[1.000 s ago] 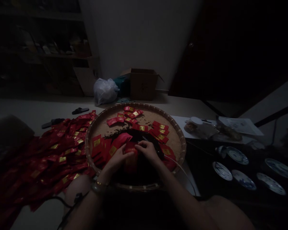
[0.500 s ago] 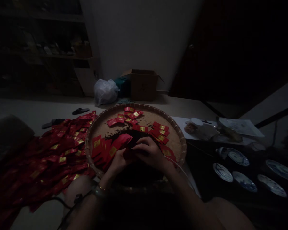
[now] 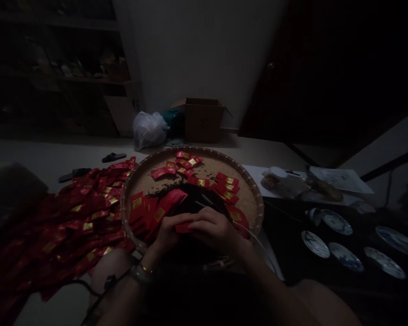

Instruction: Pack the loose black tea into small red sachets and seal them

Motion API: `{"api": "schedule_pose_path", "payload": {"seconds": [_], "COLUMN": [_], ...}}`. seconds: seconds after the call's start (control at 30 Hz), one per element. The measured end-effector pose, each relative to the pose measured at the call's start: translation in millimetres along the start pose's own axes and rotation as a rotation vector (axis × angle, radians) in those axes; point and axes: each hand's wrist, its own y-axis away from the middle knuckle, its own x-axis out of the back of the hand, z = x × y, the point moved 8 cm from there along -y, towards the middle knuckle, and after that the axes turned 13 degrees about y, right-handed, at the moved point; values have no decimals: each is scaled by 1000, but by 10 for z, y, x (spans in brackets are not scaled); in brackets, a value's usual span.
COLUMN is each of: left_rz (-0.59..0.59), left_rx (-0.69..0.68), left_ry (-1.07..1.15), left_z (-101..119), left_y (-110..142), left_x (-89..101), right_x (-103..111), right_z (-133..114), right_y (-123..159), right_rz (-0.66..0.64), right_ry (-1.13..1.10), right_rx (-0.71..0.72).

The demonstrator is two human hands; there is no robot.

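A red packet (image 3: 182,227) is being held low over the round woven tray (image 3: 259,199), its left end being pinched by the fingers of the left hand (image 3: 168,231), its right by those of the right hand (image 3: 211,224). Dark loose leaves (image 3: 187,197) are being flanked by red-and-gold packets (image 3: 228,187) inside the tray.

The hands hide most of the red packet (image 3: 182,227) between them. Over on the left, the packet pile (image 3: 71,226) runs out of view, and gloom blurs the shelf items (image 3: 78,68) beyond telling.
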Motion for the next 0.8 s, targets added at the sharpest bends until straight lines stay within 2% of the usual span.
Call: {"api": "schedule_pose_path", "payload": {"seconds": [0.1, 0.17, 0.3, 0.43, 0.57, 0.8], "left_rz": [-37, -39, 21, 38, 15, 79], "left_rx": [35, 105, 307, 458, 541, 528], "left_ry": [6, 42, 204, 304, 314, 257], "left_z": [-76, -189, -445, -542, -533, -614], "left_y": [7, 8, 18, 44, 65, 32], "left_x": [-44, -55, -39, -60, -83, 20], "right_x": [-57, -106, -256, -459, -620, -780], "right_z": [100, 198, 454, 613, 649, 659], "right_y": [45, 61, 45, 12, -17, -23], "right_rz": [2, -12, -108, -224, -280, -363], "right_ry": [-37, -65, -168, -255, -299, -320], "right_rx": [-57, -122, -372, -594, -635, -616]}}
